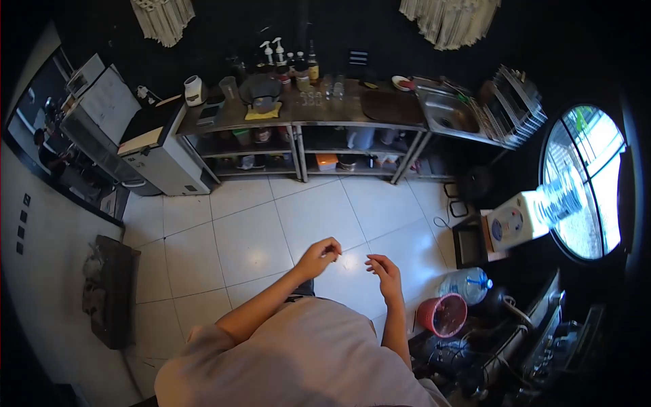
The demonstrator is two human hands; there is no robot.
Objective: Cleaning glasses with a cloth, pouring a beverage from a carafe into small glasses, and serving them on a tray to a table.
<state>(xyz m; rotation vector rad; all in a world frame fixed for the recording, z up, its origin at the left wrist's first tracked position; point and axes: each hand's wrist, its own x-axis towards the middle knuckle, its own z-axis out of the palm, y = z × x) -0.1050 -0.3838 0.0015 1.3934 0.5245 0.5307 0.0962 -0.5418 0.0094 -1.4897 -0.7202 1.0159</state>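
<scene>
Both of my hands hang in front of my waist above the tiled floor [249, 236]. My left hand [318, 258] has its fingers bent inward, and its palm side is turned out of sight. A short gap to the right, my right hand [385, 273] has its fingers loosely bent and apart, with nothing in it. Neither one touches any furniture. Across the floor stands a metal worktable [325, 123] with lower shelves. On its top are a yellow cloth [263, 112], small glasses [311, 97], pump bottles [279, 51] and a brown tray [392, 107].
A sink [452, 114] and wire dish rack [516, 107] adjoin the worktable. To the right are a water dispenser [513, 223], a water jug [465, 285] and a red bin [442, 315]. A chest freezer [165, 157] and dark cabinet [109, 292] stand left. A person [53, 152] is beyond the opening.
</scene>
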